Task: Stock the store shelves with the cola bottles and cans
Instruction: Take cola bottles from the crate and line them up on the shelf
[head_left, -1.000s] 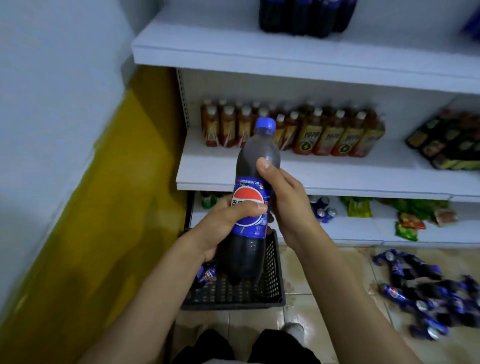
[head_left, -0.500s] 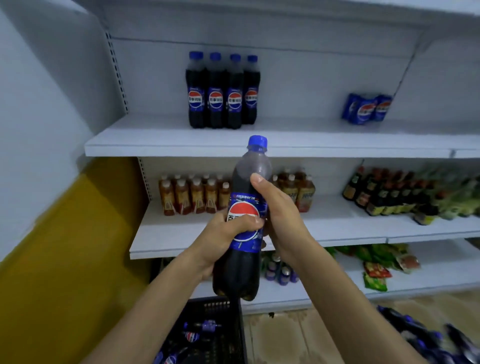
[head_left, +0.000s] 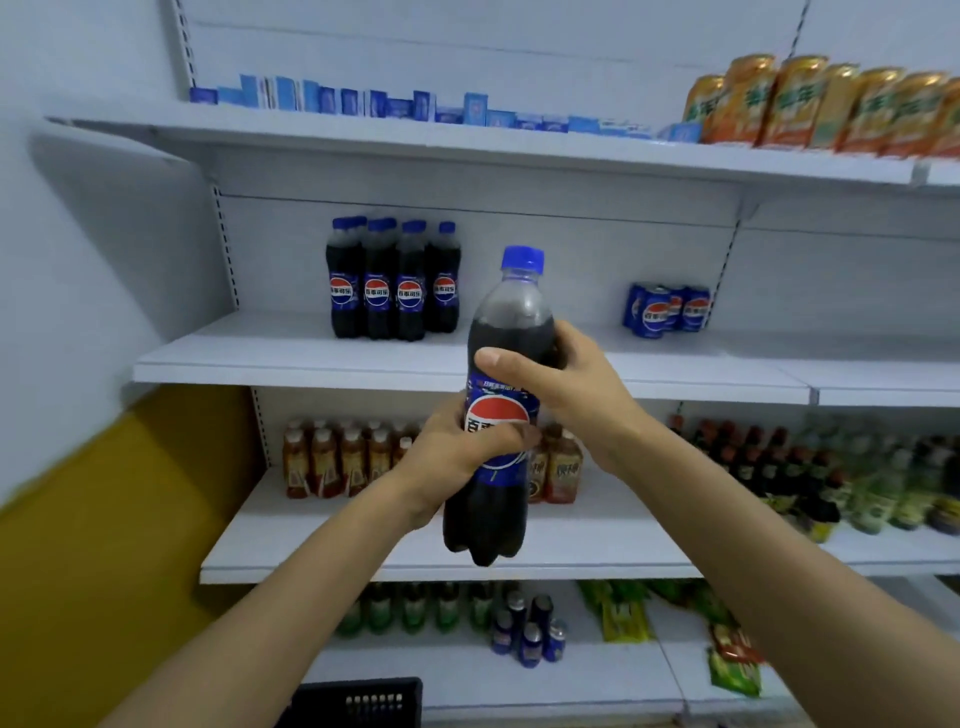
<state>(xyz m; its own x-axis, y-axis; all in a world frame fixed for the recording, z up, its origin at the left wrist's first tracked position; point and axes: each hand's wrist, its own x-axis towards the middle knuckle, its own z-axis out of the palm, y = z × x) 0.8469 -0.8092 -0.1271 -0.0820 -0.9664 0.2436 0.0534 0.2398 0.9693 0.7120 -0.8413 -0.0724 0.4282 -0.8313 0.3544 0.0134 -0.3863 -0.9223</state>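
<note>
I hold a cola bottle (head_left: 506, 332) with a blue cap upright in front of the shelves. My left hand (head_left: 457, 457) wraps its label from the left. My right hand (head_left: 566, 384) grips its upper body from the right. Behind it, a white shelf (head_left: 291, 358) carries a row of several cola bottles (head_left: 392, 283) at the left. A small group of blue cola cans (head_left: 667, 309) stands on the same shelf to the right. The stretch of shelf between bottles and cans is bare.
Tea bottles (head_left: 337, 460) line the shelf below, with dark and green bottles (head_left: 831, 478) to the right. The top shelf holds blue boxes (head_left: 395, 106) and orange cans (head_left: 810, 104). A black basket (head_left: 363, 701) shows at the bottom edge. A wall is at the left.
My view has tilted up from the floor and basket to the upper shelves. Both hands have raised the bottle toward the shelf with the cola bottles.
</note>
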